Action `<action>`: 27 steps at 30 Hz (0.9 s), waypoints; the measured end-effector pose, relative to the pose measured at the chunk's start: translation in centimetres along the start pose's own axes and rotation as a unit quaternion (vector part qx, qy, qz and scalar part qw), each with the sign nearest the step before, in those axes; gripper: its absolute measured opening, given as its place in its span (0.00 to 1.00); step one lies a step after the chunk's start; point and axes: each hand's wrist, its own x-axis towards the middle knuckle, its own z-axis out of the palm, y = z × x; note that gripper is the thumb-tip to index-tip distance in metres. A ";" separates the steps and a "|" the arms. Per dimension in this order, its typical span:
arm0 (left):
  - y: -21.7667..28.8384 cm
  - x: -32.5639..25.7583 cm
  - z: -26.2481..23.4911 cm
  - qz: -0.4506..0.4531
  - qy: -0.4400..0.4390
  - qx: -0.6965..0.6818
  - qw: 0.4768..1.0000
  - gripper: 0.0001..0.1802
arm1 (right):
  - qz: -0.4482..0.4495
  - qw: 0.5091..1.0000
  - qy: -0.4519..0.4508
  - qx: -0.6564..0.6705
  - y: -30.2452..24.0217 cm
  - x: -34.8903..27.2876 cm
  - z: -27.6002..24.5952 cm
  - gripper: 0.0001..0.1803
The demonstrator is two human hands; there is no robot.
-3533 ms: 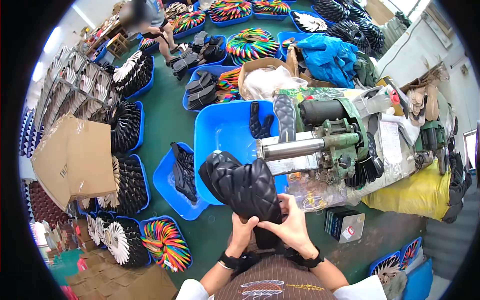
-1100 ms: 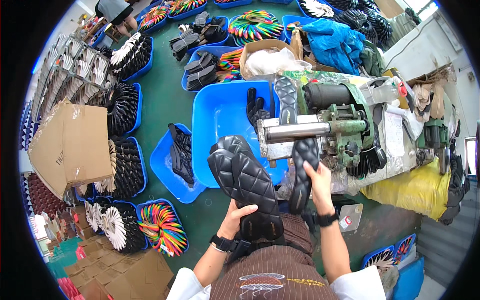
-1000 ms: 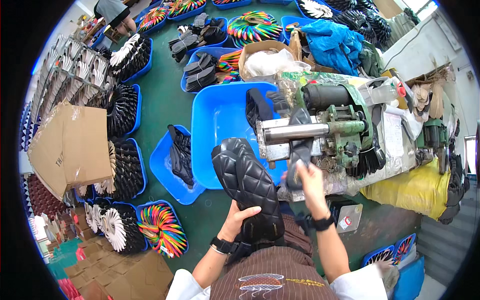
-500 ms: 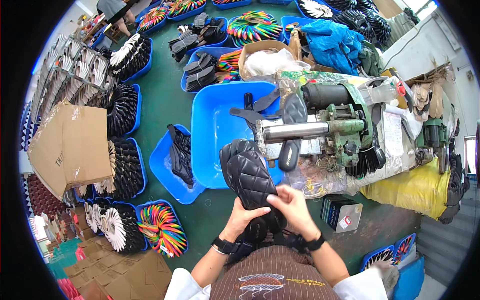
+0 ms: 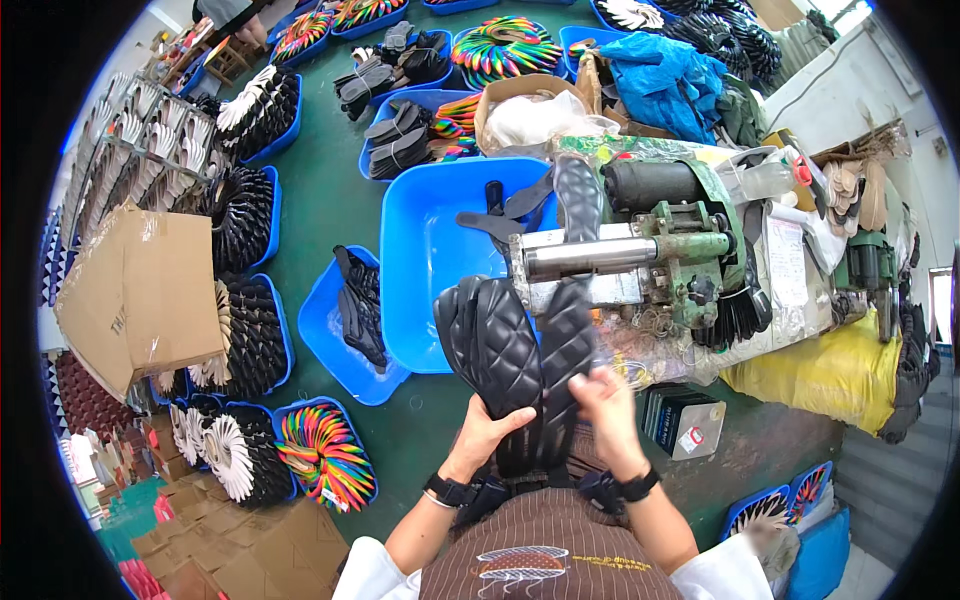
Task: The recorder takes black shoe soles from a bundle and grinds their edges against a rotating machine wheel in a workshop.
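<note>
My left hand is closed around the lower end of a stack of black quilted insoles, its thumb laid across the top. To the right of the stack, a single black quilted insole stands apart and tilts, blurred at its upper end. My right hand has its fingers at that insole's right edge and is smeared by motion. Ahead is a roller machine with a steel roller. Another black insole lies at the roller, mostly on its far side.
A large blue tub with several dark insoles stands left of the machine. A smaller blue tub is beside it. A dark tin sits below the machine table. Tubs of black and rainbow-coloured insoles line the left.
The right hand has moved slightly right, and one insole has come away from the stack with it. The insole in the machine has shifted to the roller's far side.
</note>
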 end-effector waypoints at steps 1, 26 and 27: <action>0.2 0.0 0.0 -0.025 -0.025 -0.052 0.998 0.25 | -0.007 0.997 0.061 0.038 -0.7 1.1 -0.9 0.08; -0.2 1.1 1.0 -0.049 -0.018 -0.140 0.989 0.16 | -0.054 0.994 0.077 0.049 -2.6 5.1 -2.1 0.06; -0.7 1.2 0.9 -0.050 -0.021 -0.139 0.989 0.16 | -0.053 0.997 0.051 0.034 -2.7 5.8 -2.3 0.06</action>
